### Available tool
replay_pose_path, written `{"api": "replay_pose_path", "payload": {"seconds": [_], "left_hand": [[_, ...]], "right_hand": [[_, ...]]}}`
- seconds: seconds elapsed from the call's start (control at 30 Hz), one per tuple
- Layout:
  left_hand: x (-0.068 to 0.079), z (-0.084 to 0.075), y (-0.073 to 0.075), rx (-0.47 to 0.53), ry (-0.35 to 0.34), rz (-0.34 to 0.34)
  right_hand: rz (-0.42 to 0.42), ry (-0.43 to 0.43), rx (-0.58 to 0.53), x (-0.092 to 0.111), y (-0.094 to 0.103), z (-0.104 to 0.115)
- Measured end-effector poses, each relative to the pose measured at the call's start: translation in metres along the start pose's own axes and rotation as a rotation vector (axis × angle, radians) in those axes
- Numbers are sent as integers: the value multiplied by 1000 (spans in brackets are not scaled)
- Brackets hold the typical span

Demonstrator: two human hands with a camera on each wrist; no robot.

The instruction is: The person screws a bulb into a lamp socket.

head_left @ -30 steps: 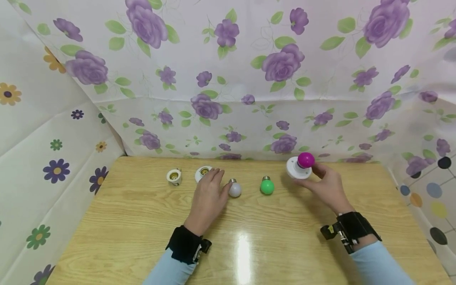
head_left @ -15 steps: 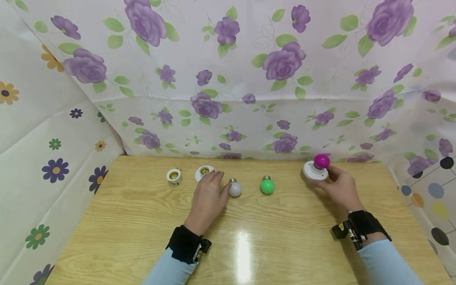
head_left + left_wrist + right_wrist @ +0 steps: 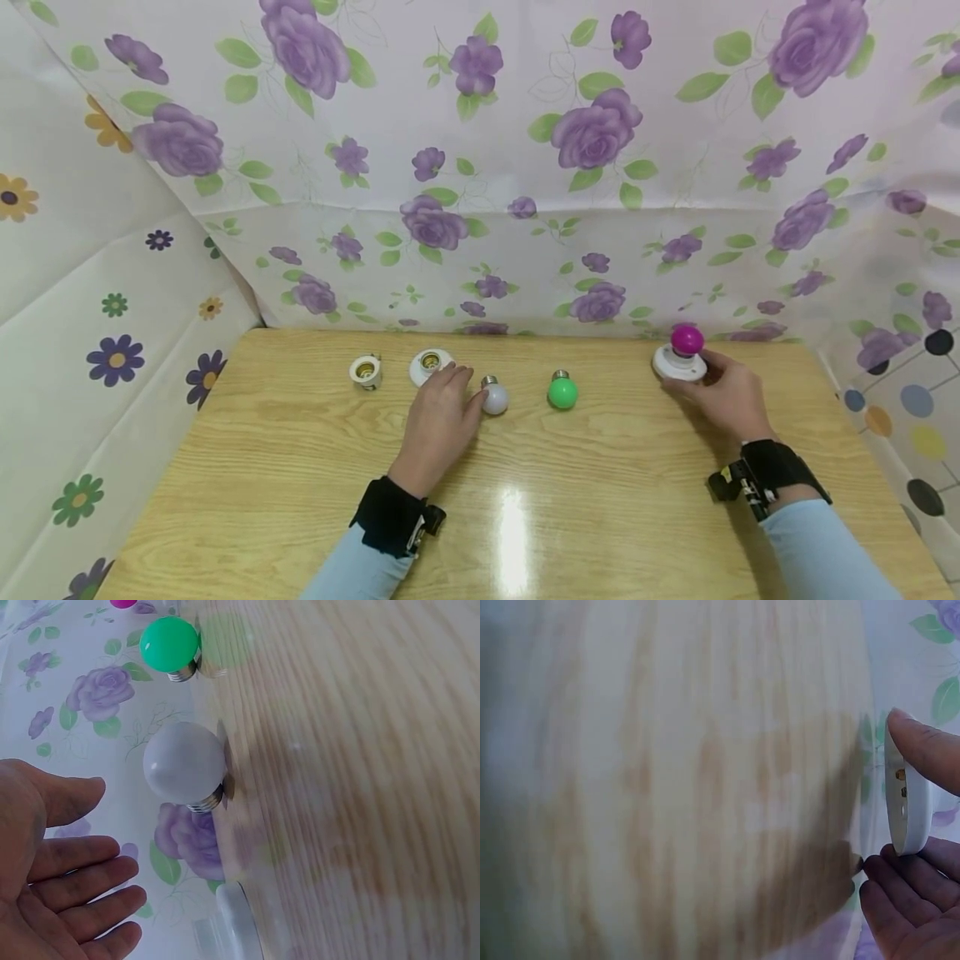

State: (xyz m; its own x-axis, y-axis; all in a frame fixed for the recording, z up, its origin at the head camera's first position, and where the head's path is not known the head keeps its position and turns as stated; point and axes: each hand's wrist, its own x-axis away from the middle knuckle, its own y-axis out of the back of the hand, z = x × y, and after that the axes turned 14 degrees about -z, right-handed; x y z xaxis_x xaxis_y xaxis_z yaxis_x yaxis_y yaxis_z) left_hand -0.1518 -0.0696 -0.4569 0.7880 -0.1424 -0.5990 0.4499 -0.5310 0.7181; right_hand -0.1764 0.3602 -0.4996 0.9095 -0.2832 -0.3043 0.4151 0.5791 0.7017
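Note:
My right hand (image 3: 731,402) holds a round white lamp holder (image 3: 669,367) by its rim, at the back right of the table. A magenta bulb (image 3: 687,340) stands upright in that holder. The right wrist view shows the holder's underside (image 3: 897,796) between thumb and fingers, raised off the wood. My left hand (image 3: 438,418) has its fingers extended and holds nothing. It lies between a second round lamp holder (image 3: 422,375), partly covered by the fingers, and a white bulb (image 3: 495,400). In the left wrist view a gap separates the thumb from the white bulb (image 3: 184,761).
A green bulb (image 3: 562,392) lies right of the white one. At the back left stands a small white socket (image 3: 366,372) with a brass inside. Flowered cloth (image 3: 517,250) hangs along the wooden table's (image 3: 300,483) back edge and both sides.
My right hand has carried the lamp holder with the magenta bulb to the right and slightly lower. The left hand has stayed in place.

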Motion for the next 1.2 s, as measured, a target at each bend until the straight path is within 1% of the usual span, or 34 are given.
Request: {"api": "replay_pose_path", "payload": {"seconds": [0.13,0.33,0.43,0.6,0.83,1.0,1.2], "left_hand": [[0,-1,1,-3,-5,1],[-1,-1,2,-4,1,12],[0,-1,2,1,5,15],[0,-2,3,9,22,28],[1,-1,5,3,61,57],[0,1,7,-6,74,54],[-1,3,8,-6,68,48]], "right_hand": [[-11,16,19,-1,0,-3],[-8,21,36,-1,0,-3],[-14,37,42,-1,0,-3],[-8,63,53,1,1,-3],[14,69,66,1,2,-6],[10,91,86,1,1,-10],[19,84,78,1,1,-10]]}}
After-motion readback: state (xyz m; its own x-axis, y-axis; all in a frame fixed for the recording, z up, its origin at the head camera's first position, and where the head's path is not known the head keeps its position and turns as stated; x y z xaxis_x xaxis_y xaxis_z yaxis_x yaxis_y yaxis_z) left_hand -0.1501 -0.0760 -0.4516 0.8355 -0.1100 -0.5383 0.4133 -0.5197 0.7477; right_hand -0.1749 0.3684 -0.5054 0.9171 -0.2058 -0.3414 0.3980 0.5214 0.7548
